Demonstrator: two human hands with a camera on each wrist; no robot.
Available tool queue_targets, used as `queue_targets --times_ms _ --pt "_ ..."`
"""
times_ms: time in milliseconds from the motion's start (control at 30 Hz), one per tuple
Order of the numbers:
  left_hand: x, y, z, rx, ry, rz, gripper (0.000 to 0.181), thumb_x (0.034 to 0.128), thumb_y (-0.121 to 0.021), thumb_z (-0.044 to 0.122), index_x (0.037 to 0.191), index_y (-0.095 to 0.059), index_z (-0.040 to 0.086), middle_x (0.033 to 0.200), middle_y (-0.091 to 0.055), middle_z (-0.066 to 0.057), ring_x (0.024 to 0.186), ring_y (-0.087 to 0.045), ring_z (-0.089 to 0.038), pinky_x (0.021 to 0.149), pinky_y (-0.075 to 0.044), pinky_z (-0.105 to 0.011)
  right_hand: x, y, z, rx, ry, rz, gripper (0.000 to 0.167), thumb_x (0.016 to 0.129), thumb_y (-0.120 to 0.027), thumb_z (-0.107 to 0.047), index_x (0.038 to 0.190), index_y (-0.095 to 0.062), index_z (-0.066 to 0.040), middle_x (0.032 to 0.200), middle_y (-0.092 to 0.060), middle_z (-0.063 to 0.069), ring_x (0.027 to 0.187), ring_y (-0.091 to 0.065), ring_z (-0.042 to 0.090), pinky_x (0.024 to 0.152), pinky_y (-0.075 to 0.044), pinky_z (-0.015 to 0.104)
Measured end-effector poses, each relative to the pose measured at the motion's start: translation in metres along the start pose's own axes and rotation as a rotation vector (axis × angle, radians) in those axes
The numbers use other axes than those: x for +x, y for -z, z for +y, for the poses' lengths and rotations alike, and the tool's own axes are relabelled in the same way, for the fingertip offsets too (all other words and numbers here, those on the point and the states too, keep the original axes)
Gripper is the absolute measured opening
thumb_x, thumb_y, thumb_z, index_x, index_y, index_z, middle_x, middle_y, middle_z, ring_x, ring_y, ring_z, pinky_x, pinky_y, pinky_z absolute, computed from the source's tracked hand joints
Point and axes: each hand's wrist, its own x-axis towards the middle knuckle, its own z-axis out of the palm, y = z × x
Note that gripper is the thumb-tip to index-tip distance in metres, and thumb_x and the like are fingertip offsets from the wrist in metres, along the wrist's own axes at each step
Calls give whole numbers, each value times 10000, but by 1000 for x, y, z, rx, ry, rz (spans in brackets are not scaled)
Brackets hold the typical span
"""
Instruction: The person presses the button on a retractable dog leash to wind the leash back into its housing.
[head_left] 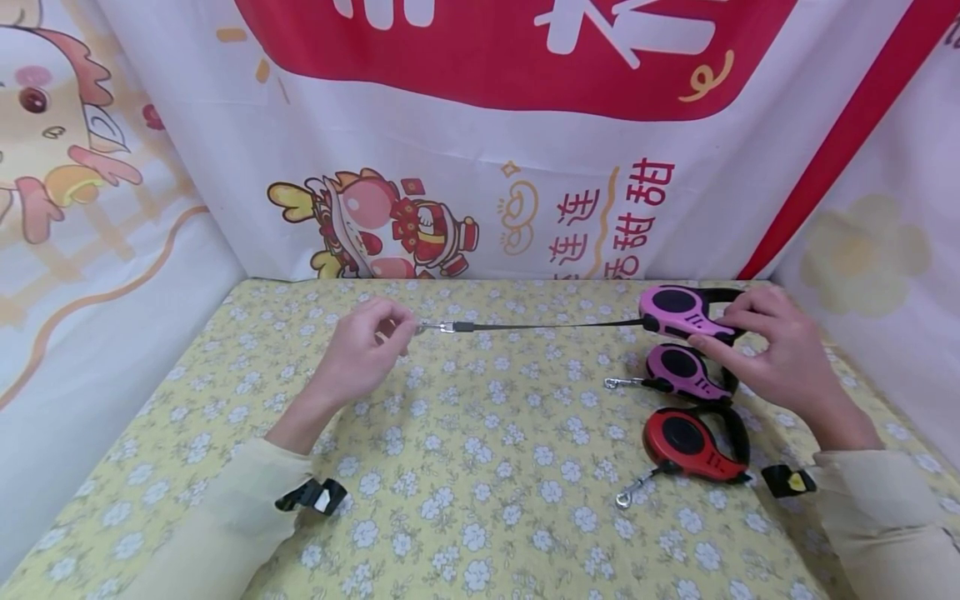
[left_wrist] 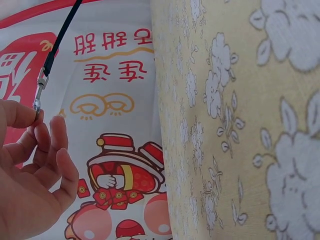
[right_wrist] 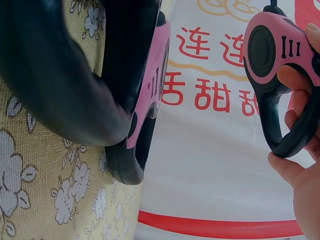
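In the head view my left hand (head_left: 366, 346) pinches the silver clip (head_left: 444, 327) between thumb and finger; the left wrist view shows the clip's end (left_wrist: 37, 106) at the fingertips. From the clip a black strap (head_left: 555, 325) stretches straight to the pink retractable leash (head_left: 678, 307). My right hand (head_left: 780, 350) holds that leash by its black handle, fingers curled through it in the right wrist view. Just nearer lies a second pink retractable leash (head_left: 678, 371), its clip (head_left: 622, 383) pointing left. A red retractable leash (head_left: 678, 437) lies nearest, with its clip (head_left: 632, 493) on the cloth.
A yellow cloth with white flowers (head_left: 480, 467) covers the table. Behind it hangs a printed white and red banner (head_left: 480, 192), with more printed sheets at the left (head_left: 112, 250) and right (head_left: 885, 275). A black strap (head_left: 311, 496) sits at the left sleeve.
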Motion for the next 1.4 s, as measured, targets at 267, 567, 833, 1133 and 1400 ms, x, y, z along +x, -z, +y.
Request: queue_targets --times_ms 267,567,833,1133,1400 --pt "0 -2 1 12 -12 -7 221 1096 -573 277 1121 -703 100 1054 -669 -75 852 -637 -201 813 -564 -332 0 -1 1 29 -17 -10 537 834 -890 -484 874 -784 40 923 -626 100 1015 -431 -39 864 -323 138" --pt "-1 -1 2 15 -8 1 215 1097 -551 254 1131 -690 94 1022 -652 -79 861 -630 -202 807 -567 -325 1 -2 -4 6 -35 -26 414 779 -946 -340 877 -792 32 925 -633 94 1014 -422 -40 832 -355 204" --pt "-1 -2 2 15 -13 -5 194 1093 -558 234 1122 -688 93 1023 -651 -78 857 -633 -204 803 -562 -324 1 -2 -9 -17 -59 -52 317 699 -977 -196 877 -795 -6 934 -624 51 974 -423 -34 806 -380 229" --pt "-1 -2 4 11 -21 -8 188 1093 -569 234 1130 -691 95 1013 -656 -76 851 -629 -197 794 -557 -310 2 -3 -11 -18 -30 -50 313 732 -967 -245 855 -790 -19 921 -635 49 962 -438 -27 807 -387 215" --pt "-2 -2 5 10 -37 -5 164 1090 -561 195 1114 -680 84 982 -648 -75 831 -629 -191 777 -556 -295 3 -4 -12 -7 -12 -62 293 709 -971 -202 863 -795 -25 925 -637 42 972 -450 -19 818 -394 214"
